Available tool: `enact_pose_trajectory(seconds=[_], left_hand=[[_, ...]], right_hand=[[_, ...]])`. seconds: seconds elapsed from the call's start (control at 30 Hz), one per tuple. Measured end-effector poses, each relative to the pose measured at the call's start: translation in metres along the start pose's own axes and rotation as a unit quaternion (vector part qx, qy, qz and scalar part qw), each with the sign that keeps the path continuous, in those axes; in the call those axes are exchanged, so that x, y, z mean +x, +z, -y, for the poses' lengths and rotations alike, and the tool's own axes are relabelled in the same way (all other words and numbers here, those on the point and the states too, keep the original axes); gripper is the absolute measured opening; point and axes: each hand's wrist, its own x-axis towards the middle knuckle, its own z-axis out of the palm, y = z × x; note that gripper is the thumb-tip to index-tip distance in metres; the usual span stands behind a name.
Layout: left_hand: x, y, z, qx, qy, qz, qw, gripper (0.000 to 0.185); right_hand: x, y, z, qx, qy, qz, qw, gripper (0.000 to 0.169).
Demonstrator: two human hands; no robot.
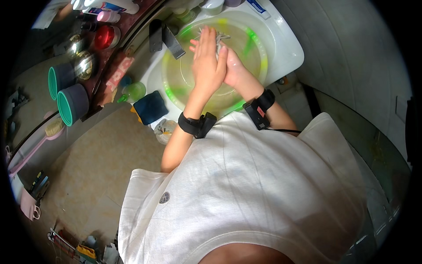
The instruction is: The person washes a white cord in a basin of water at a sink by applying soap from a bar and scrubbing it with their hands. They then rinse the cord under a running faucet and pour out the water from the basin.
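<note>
Both hands are pressed together, palm to palm, over a translucent plastic basin [264,62] with green and yellow patches. My left hand [207,66] lies on top, its fingers straight and pointing away from me. Beneath it, my right hand [234,67] looks wet and has its palm turned up. A small crumpled light-grey cloth [220,40] is squeezed between the palms, and its folds stick out past the fingers. Most of the cloth is hidden. The basin sits in a white washbasin [290,52] and seems to hold water.
Left of the basin are a black folded strap-like object [166,38], a green pump bottle [135,92] and a dark blue folded cloth [151,107]. A toothpaste-like tube [258,8] lies on the far rim. Cups, jars and a pink-handled brush [54,128] line a mirrored shelf.
</note>
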Motion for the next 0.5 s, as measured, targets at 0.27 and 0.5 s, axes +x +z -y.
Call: enact_pose_trajectory(seconds=[0.27, 0.5], left_hand=[[-0.008, -0.008, 0.010, -0.001, 0.040, 0.027, 0.999, 0.039], [0.007, -0.009, 0.023, -0.048, -0.031, -0.082, 0.995, 0.029]], right_hand=[[-0.009, -0.011, -0.004, 0.004, -0.002, -0.044, 0.999, 0.036], [-0.006, -0.002, -0.003, -0.172, 0.007, -0.092, 0.981, 0.033]])
